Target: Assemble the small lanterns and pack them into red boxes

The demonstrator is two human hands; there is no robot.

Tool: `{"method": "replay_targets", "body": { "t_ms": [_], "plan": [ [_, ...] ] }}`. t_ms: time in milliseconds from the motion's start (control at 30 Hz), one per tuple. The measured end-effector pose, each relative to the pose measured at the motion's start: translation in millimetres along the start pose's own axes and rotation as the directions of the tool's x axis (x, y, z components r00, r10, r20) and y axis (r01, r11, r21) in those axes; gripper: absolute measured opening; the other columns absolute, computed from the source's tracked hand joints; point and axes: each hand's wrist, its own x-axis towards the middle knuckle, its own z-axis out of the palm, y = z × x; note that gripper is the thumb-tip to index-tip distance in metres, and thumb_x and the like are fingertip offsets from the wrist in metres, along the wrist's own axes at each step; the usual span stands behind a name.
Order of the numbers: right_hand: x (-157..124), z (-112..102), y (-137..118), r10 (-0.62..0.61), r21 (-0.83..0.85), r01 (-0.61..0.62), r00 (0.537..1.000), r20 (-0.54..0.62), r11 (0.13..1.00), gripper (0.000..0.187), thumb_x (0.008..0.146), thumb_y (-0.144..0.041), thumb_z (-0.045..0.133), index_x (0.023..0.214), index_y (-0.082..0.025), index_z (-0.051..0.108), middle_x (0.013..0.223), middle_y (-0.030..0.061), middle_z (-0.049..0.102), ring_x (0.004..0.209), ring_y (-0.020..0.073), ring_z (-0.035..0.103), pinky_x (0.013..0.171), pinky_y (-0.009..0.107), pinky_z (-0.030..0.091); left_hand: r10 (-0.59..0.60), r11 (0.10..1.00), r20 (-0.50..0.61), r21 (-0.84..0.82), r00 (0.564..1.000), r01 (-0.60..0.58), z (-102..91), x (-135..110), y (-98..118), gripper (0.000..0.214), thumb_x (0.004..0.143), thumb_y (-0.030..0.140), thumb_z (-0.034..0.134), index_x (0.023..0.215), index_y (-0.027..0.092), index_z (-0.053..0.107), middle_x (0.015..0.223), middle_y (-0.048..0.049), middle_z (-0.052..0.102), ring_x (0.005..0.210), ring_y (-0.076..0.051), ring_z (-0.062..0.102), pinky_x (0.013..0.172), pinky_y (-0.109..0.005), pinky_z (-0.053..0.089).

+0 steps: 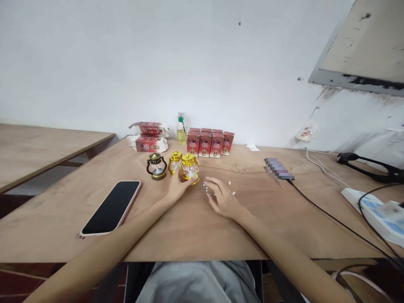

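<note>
Grips a gold lantern (190, 167) in the left hand (178, 185), fingers curled shut around its lower body from behind, with the lantern upright just above the table (189, 227). Reaches with the right hand (221, 197) just beside it, palm down, fingers loosely spread and bent, tips down among small white bits (234, 193) scattered on the wood. Cannot tell whether a bit sits pinched between the fingertips.

Just left of the held lantern, touching or nearly so: a second gold one (175, 162), upright. Beside that, a little apart: a dark lantern (156, 166), also upright. All three close together in the middle of the table, ahead of both hands.

Behind them, against the wall: a row of red boxes (208, 144), standing and apparently closed; a small bottle (181, 130) of yellowish liquid; two flat cartons (148, 136) stacked to its left. Thin wire hooks (240, 169) loose, right of the lanterns. Near left: a phone (112, 207), face up, screen dark. Far right: cables and a blurred device (277, 168).

By the look of things: two lanterns set down and seemingly whole, one in hand, the bits and hooks loose, the boxes untouched.
</note>
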Motion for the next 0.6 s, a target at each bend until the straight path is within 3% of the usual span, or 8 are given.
{"method": "replay_targets", "body": {
  "t_ms": [100, 233, 367, 467, 533, 600],
  "plan": [
    [0.3, 1.5, 4.2, 0.049, -0.022, -0.046, 0.986, 0.158, 0.999, 0.038, 0.089, -0.021, 0.047, 0.127, -0.018, 0.049, 0.13, 0.0135, 0.056, 0.129, 0.0271, 0.044, 0.104, 0.051, 0.041, -0.059, 0.997, -0.087, -0.063, 0.994, 0.054, -2.8, 4.2, 1.3, 0.053, 0.058, 0.033, 0.08, 0.101, 0.017, 0.055, 0.106, -0.0078, 0.065, 0.1, -0.023, 0.06, 0.092, -0.035, 0.045],
    [-0.3, 3.7, 13.1, 0.169, -0.053, -0.16, 0.929, 0.33, 0.986, 0.048, 0.091, -0.042, 0.046, 0.135, -0.024, 0.044, 0.146, 0.0104, 0.041, 0.139, 0.029, 0.03, 0.111, 0.057, 0.028, -0.107, 0.992, -0.075, -0.078, 0.991, 0.101, -4.5, 6.1, 1.5, 0.051, 0.056, 0.03, 0.08, 0.1, 0.015, 0.057, 0.107, -0.009, 0.065, 0.103, -0.024, 0.059, 0.095, -0.037, 0.043],
    [2.1, 2.9, 22.9, 0.396, -0.132, -0.378, 0.805, 0.443, 0.916, 0.061, 0.091, -0.056, 0.037, 0.144, -0.026, 0.032, 0.152, 0.0095, 0.029, 0.143, 0.0288, 0.018, 0.113, 0.059, 0.017, -0.176, 0.983, -0.017, -0.061, 0.984, 0.174, -4.9, 5.2, 4.5, 0.057, 0.055, 0.028, 0.08, 0.106, 0.014, 0.056, 0.111, -0.0106, 0.064, 0.104, -0.026, 0.06, 0.095, -0.039, 0.044],
    [6.6, 0.1, 26.9, 0.456, -0.151, -0.448, 0.718, 0.526, 0.881, 0.067, 0.09, -0.061, 0.032, 0.146, -0.027, 0.025, 0.155, 0.0075, 0.023, 0.144, 0.0268, 0.013, 0.114, 0.057, 0.01, -0.178, 0.981, -0.01, -0.075, 0.984, 0.177, -5.0, 5.1, 5.5, 0.06, 0.057, 0.03, 0.078, 0.11, 0.014, 0.054, 0.115, -0.0116, 0.063, 0.107, -0.026, 0.059, 0.096, -0.039, 0.044],
    [9.8, -0.7, 27.5, 0.426, -0.125, -0.434, 0.714, 0.556, 0.892, 0.064, 0.091, -0.061, 0.031, 0.146, -0.029, 0.024, 0.155, 0.0056, 0.021, 0.144, 0.0263, 0.014, 0.114, 0.058, 0.009, -0.177, 0.983, -0.011, -0.059, 0.984, 0.176, -4.6, 5.2, 5.0, 0.06, 0.056, 0.031, 0.078, 0.109, 0.014, 0.054, 0.115, -0.0117, 0.063, 0.107, -0.026, 0.059, 0.095, -0.039, 0.044],
    [12.5, 0.3, 27.2, 0.359, -0.081, -0.383, 0.746, 0.561, 0.92, 0.059, 0.093, -0.056, 0.031, 0.145, -0.03, 0.027, 0.155, 0.0044, 0.022, 0.144, 0.0254, 0.017, 0.114, 0.058, 0.011, -0.177, 0.984, -0.011, -0.024, 0.984, 0.177, -4.1, 5.5, 4.2, 0.059, 0.055, 0.032, 0.078, 0.106, 0.014, 0.055, 0.112, -0.0113, 0.064, 0.105, -0.026, 0.06, 0.095, -0.039, 0.045]
  ]
}}
